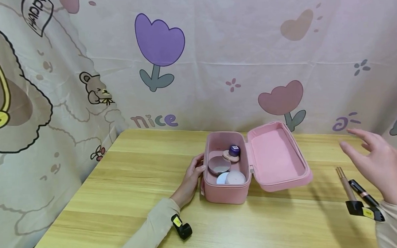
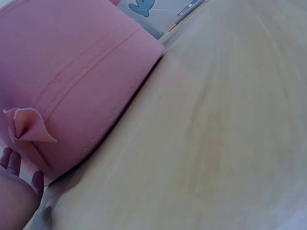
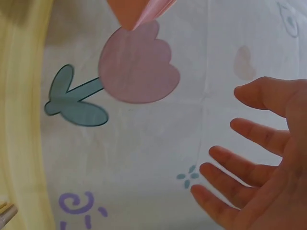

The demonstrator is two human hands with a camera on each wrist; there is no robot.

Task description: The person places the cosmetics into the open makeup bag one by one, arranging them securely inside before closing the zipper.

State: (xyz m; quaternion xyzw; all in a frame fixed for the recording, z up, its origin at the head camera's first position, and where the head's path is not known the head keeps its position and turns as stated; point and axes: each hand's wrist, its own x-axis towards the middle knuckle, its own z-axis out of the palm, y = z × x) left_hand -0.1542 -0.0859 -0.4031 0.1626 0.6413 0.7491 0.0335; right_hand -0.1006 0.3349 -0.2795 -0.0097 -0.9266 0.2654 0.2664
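Observation:
A pink cosmetic case (image 1: 225,194) stands on the table with its lid (image 1: 278,154) swung out to the right. My left hand (image 1: 189,181) rests against the case's left side, its fingers near a small pink bow (image 2: 33,127) in the left wrist view. Inside the case lie a round silvery compact (image 1: 219,164), a small dark purple-capped container (image 1: 234,150) on a flat beige disc (image 1: 230,157), and a whitish round item (image 1: 235,177) over a pale blue disc (image 1: 222,178). Raised at the right, my right hand (image 1: 378,161) has its fingers spread and holds nothing.
Below the right hand, a brown-handled slim tool (image 1: 346,184) and a black tube with a pinkish band (image 1: 363,193) lie on the wooden table (image 1: 128,170). A printed cloth (image 1: 212,36) hangs behind the table's back edge and along the left.

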